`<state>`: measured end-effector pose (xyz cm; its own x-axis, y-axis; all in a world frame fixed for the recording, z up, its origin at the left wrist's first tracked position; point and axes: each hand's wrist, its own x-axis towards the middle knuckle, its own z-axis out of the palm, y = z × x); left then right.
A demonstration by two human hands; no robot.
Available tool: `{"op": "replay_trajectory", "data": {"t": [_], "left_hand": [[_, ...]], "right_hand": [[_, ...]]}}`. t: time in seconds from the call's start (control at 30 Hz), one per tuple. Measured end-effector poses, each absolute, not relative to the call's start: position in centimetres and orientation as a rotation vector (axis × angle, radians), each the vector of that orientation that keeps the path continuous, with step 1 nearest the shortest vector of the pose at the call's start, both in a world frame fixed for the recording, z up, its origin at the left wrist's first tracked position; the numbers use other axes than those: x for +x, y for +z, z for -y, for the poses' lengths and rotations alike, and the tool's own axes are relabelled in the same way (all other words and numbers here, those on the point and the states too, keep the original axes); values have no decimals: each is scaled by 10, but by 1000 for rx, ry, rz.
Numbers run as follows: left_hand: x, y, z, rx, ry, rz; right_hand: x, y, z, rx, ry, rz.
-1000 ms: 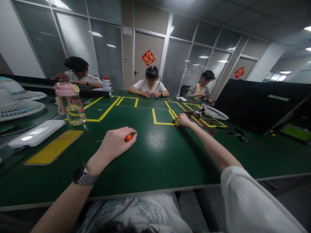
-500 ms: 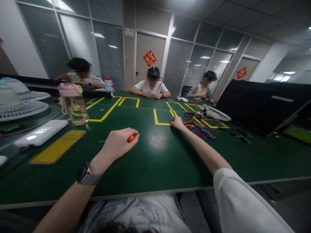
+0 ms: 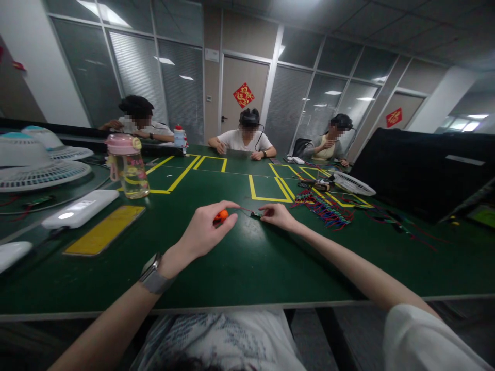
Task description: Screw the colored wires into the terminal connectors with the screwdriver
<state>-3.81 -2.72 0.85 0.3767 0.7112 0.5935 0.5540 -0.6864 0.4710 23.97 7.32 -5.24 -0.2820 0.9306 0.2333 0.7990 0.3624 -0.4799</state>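
Observation:
My left hand (image 3: 211, 226) is curled around an orange-handled screwdriver (image 3: 220, 216); its shaft is hidden now. The left thumb and index finger reach toward a thin dark red wire (image 3: 244, 208), and I cannot tell whether they touch it. Just to the right, my right hand (image 3: 279, 216) pinches a small dark circuit board (image 3: 256, 215) by its right end, low over the green table. The wire runs from this board toward the left fingertips. Beyond my right hand lies a bunch of similar small boards with red and blue wires (image 3: 323, 206).
On the green table (image 3: 232, 278) stand a pink-lidded bottle (image 3: 129, 167), a white power bank (image 3: 81, 208) and a yellow flat panel (image 3: 105, 230) on the left. White fans (image 3: 42, 167) are further left. A black monitor (image 3: 421, 175) stands right. Three people sit opposite.
My right hand has come back toward me and left from beside the wired boards, now with a small board in it. My left hand has moved right with the screwdriver, closer to the right hand.

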Motion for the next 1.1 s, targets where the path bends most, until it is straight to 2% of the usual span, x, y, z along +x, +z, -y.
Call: {"op": "replay_trajectory", "data": {"t": [0.17,0.23,0.33,0.47,0.73,1.1], "left_hand": [[-23,40,38,2277,1188,-964],[-16,49,35,2277,1257,-928],[-9,55,23,2419,1129,-878],[-12,43,2,2371,1113,-897],[-14,10,-12,1742,1561,-797],[-2,-5,-12,1825,1639,-738]], "right_hand": [[217,-52,-15,-1021,655,2380],[209,-51,-1,-968,720,2366],[197,-52,6,-929,825,2318],[186,-56,0,-906,910,2255],[185,-63,1,-914,844,2219],[184,-65,2,-902,780,2232]]}}
